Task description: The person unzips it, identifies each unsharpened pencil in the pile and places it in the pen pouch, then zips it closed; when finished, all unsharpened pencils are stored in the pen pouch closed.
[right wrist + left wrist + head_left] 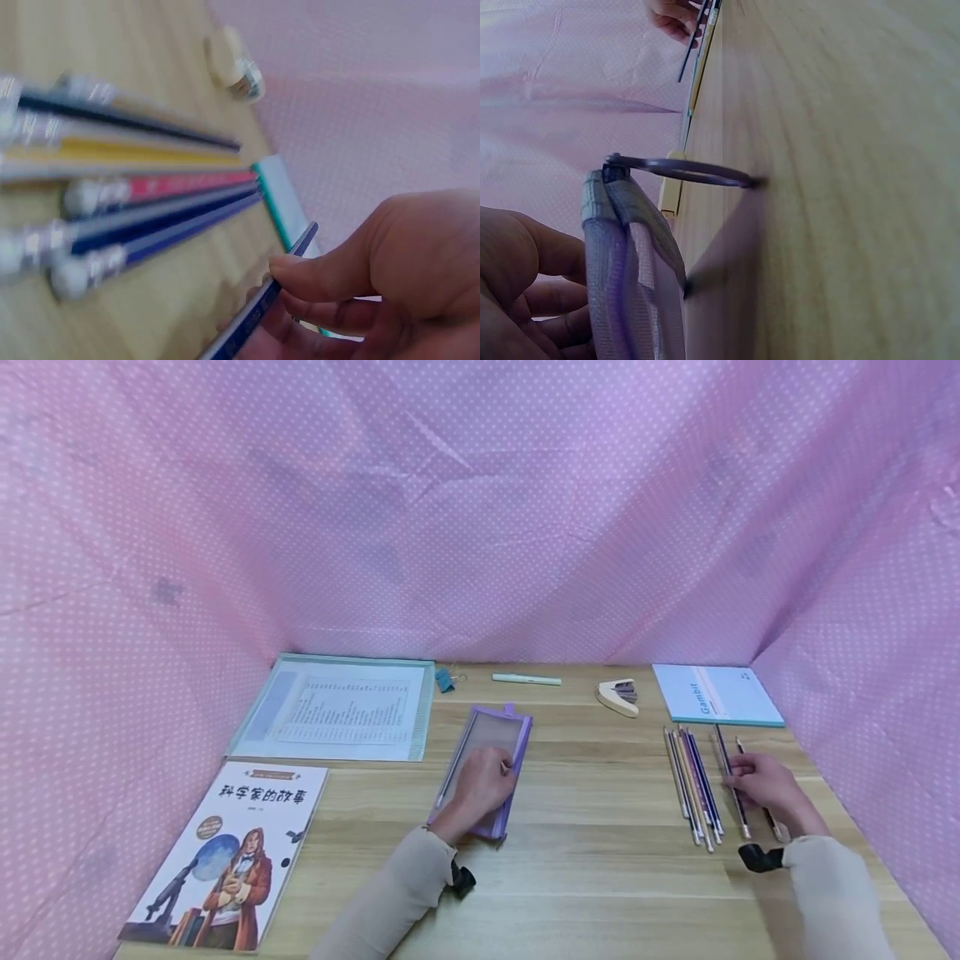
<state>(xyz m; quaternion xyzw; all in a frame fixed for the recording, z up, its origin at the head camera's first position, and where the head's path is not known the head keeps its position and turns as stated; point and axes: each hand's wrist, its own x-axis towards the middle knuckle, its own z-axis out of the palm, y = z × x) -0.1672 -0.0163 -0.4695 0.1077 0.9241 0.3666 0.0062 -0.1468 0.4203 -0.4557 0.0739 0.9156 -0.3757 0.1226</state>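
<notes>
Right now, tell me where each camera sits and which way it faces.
Head: above the table, looking forward and down; both sleeves and hands show.
Left wrist: low beside the left hand, looking across the table past the purple pencil case.
Right wrist: behind the right hand, which pinches a pencil.
Shared: both wrist views show the row of pencils.

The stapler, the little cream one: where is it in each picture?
Head: stapler at the table's far edge, right of centre, left of the blue notebook.
Left wrist: cream shape behind the pouch's ring, probably it.
Right wrist: blurred, top centre.
Shared landmark: row of pencils.
</notes>
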